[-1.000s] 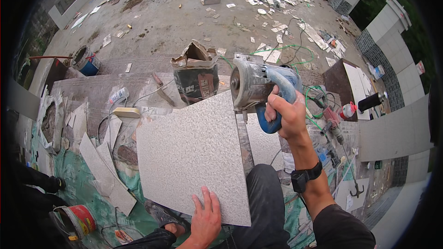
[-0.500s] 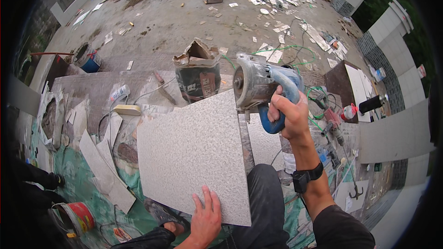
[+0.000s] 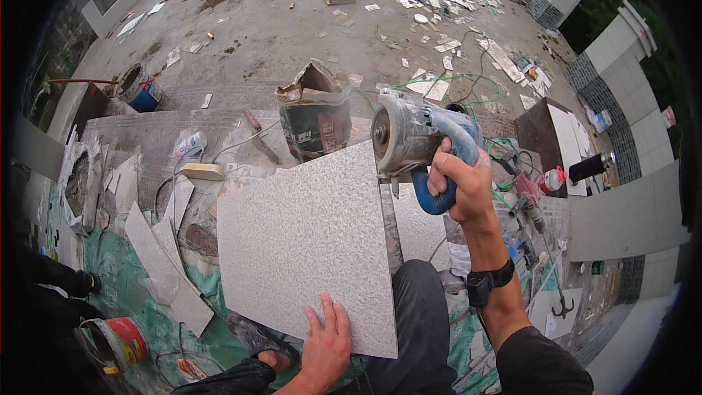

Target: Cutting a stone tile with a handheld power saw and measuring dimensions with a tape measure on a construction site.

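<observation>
Free passage: the upper face of the speckled tile is uncovered from its left edge up to the saw at the far right corner. The left hand occupies the near edge. Beyond the far edge, the upright bag blocks a straight path. On the right, the right hand and saw obstruct access; the drill lies farther right. The knee closes the near right side. Left of the tile, low tile strips permit passage overhead.

Slab: matt, finely speckled, stone-like face. From its centre, cutter: dusty metal guard, 1 o'clock; scuffed blue plastic handle, 2 o'clock. Bag, 12 o'clock: creased, paper-like. Sheeting, 9 o'clock: wrinkled plastic.
</observation>
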Available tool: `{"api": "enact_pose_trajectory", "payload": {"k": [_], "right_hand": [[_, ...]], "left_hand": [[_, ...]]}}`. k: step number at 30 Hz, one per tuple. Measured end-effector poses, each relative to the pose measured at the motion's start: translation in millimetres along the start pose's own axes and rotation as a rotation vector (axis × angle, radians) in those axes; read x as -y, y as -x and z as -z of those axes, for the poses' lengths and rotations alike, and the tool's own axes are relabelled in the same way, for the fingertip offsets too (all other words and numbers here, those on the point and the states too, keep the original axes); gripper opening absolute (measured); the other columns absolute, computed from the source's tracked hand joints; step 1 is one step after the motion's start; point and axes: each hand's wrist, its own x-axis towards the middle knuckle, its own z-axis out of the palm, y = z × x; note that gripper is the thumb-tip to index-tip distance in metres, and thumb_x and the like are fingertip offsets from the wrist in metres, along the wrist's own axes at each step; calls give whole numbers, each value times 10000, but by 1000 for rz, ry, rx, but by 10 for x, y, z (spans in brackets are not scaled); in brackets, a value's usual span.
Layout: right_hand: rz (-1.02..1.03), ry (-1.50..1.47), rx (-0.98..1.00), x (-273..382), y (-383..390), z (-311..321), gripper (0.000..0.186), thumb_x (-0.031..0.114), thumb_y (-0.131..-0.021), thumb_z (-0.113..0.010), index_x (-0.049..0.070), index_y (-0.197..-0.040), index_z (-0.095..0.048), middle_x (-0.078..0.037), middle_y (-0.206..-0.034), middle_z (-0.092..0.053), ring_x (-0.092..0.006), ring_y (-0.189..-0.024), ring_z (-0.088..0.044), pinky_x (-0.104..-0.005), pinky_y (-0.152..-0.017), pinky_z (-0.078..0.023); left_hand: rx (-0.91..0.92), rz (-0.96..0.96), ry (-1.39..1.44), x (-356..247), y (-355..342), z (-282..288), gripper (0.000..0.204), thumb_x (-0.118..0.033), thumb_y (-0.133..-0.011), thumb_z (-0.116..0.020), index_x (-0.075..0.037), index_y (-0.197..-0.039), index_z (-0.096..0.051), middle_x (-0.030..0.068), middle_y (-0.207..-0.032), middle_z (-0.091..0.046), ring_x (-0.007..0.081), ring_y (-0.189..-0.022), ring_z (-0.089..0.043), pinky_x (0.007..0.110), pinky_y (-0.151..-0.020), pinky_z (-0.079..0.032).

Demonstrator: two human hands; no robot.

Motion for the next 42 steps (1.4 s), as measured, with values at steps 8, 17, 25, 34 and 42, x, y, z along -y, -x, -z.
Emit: {"api": "enact_pose_trajectory", "payload": {"k": [8,17,25,34,42], "right_hand": [[-12,-10,11,30,55,10,180,27,-882,-661,39,-1018,-544,-39,-716,-559,-123,-522,-513,-315,-500,-454],[-19,3,-7,69,120,-34,177,35,-880,-647,42,-1024,-546,-32,-702,-541,-116,-527,-496,-301,-499,-447],[-23,-62,13,64,150,-9,185,17,-881,-674,34,-1020,-554,-45,-731,-570,-130,-520,-520,-322,-494,-461],[-55,-15,-20,97,228,-42,186,15,-859,-655,41,-1010,-550,-40,-724,-558,-122,-524,-503,-305,-496,-447],[-54,-48,-15,97,284,-23,176,17,-879,-671,34,-1012,-558,-45,-720,-567,-131,-516,-521,-324,-488,-459]], "left_hand": [[-2,19,11,-8,-7,33,602,-109,-887,-592,168,-1396,-426,439,-1460,-382,686,-1171,-509,525,-768,-620],[1,9,-2,-7,-10,57,610,-101,-880,-597,169,-1399,-422,436,-1467,-375,676,-1173,-516,508,-722,-630],[8,10,-10,-3,-4,54,613,-99,-879,-601,173,-1397,-421,444,-1466,-368,675,-1174,-516,497,-694,-633],[-16,-4,-25,-3,-3,29,607,-100,-879,-601,174,-1393,-428,445,-1463,-370,671,-1161,-525,493,-663,-635],[-10,8,-3,-12,-4,51,618,-88,-877,-600,179,-1401,-410,446,-1473,-352,673,-1171,-517,497,-653,-635]]}}
